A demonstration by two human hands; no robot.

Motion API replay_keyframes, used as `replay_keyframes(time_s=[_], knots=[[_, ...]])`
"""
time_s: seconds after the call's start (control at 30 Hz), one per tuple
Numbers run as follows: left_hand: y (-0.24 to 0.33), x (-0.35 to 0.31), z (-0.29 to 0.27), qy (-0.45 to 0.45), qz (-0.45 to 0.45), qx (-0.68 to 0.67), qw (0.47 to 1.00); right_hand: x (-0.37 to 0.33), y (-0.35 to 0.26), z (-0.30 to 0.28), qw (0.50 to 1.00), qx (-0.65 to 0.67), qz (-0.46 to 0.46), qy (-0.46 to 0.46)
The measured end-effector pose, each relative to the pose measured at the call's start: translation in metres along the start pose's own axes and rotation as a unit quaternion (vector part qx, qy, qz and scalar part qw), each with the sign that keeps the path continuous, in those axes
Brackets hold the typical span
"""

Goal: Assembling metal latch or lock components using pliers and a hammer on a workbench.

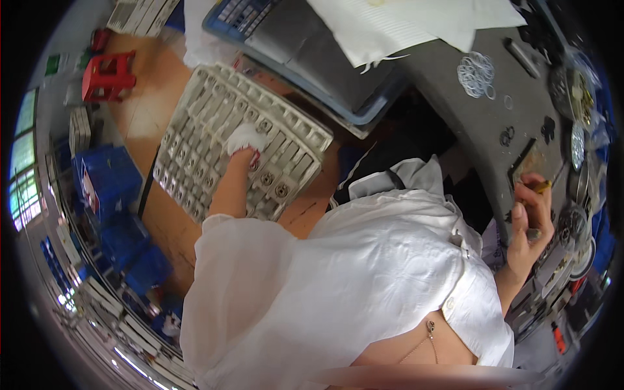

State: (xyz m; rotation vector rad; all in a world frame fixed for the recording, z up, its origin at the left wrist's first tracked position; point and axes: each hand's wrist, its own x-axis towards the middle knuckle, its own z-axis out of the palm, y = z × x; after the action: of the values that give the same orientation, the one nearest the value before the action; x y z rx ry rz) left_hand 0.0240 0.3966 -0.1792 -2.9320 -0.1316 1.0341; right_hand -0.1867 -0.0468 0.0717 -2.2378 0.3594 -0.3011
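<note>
Tray [302,144] of little metal parts [266,179] is down beside me, and my left hand [246,138], in a white glove, is over it. Can't tell how open those fingers are or if they've got anything. Right hand [543,220] is well off to the tray's right, over the tabletop [435,71], bare fingers curled in on a slim yellow-ended tool [545,187]. Blue crate [305,84] is just beyond the tray, red stool [110,75] past its far left corner.

Left grip [247,139]: fingertips hidden. Right grip [531,214] partly hides what seems slim tool [543,186]. White sheet [416,25] cut by top edge.
</note>
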Motion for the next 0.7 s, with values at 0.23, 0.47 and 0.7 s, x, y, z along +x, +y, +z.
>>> replay_keyframes(time_s=[0.23,0.47,0.7], knots=[[-0.073,0.021,0.031,0.152,0.132,-0.251,0.947,-0.013,0.006,-0.009,1.0,0.013,-0.017,-0.02],[0.109,-0.109,-0.112,0.156,0.343,-0.565,0.734,-0.005,0.007,0.024,0.988,0.058,-0.129,-0.06],[0.305,-0.238,-0.122,0.024,0.547,-0.516,0.658,-0.028,0.024,0.006,0.971,-0.134,-0.147,0.129]])
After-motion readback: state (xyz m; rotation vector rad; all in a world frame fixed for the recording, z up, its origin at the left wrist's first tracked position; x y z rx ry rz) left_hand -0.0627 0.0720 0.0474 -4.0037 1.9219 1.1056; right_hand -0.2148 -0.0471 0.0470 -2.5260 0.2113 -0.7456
